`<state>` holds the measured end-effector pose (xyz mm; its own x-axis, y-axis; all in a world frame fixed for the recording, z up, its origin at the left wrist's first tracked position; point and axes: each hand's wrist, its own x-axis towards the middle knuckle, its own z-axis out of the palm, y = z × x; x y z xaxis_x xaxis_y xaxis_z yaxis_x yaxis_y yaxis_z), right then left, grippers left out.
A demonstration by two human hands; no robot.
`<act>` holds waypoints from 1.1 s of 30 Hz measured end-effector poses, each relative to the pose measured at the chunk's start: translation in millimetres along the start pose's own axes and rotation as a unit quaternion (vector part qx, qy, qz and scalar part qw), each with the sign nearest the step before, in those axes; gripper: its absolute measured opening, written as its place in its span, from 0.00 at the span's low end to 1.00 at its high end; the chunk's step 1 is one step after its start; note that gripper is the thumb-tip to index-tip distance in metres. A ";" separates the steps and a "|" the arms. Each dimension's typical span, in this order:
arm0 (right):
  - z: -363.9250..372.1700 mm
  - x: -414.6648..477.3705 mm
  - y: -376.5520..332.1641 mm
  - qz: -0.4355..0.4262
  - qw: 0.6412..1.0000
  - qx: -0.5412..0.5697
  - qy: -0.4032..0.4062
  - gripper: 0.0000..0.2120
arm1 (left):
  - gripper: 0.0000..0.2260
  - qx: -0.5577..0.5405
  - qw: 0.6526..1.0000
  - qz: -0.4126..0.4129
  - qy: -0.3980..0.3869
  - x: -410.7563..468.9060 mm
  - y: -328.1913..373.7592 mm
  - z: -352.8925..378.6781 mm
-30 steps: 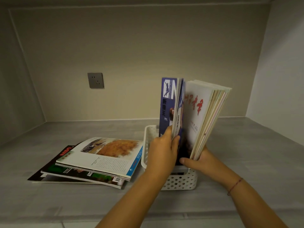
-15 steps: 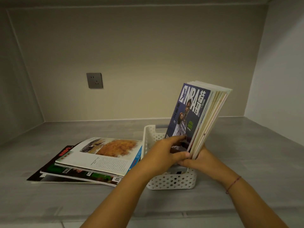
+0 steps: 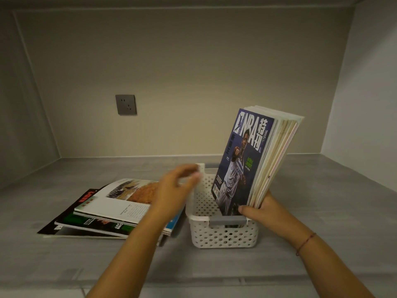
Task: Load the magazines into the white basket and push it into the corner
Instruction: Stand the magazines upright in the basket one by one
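A bundle of magazines (image 3: 247, 160) is stood on end, tilted right, inside the white basket (image 3: 223, 237). The basket is set on the grey floor (image 3: 322, 211), well apart from the far right corner. The bundle's lower edge is held in the grip of the right hand (image 3: 260, 209). The left hand (image 3: 174, 190), blurred, is held loosely spread beside the basket's left rim, gripping nothing. More magazines are laid flat in a stack (image 3: 103, 211) just left of the basket.

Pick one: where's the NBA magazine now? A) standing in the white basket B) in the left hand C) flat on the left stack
A: the NBA magazine stands tilted in the white basket, frontmost of the upright magazines that the right hand grips; the left hand holds nothing.
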<state>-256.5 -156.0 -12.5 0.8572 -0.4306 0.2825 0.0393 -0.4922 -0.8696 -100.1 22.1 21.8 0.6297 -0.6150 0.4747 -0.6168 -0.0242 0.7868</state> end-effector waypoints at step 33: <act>1.6 -0.5 0.4 0.023 1.000 -0.004 0.021 0.33 | 0.49 0.118 0.824 -0.431 0.348 -52.1 -120.7 -111.5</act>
<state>-256.1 -154.8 -13.6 0.8359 -0.4836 0.2595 -0.0032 -0.4770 -0.8789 -5.8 145.0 -53.9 0.9495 0.3105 -0.0452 0.1794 -0.4189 0.8901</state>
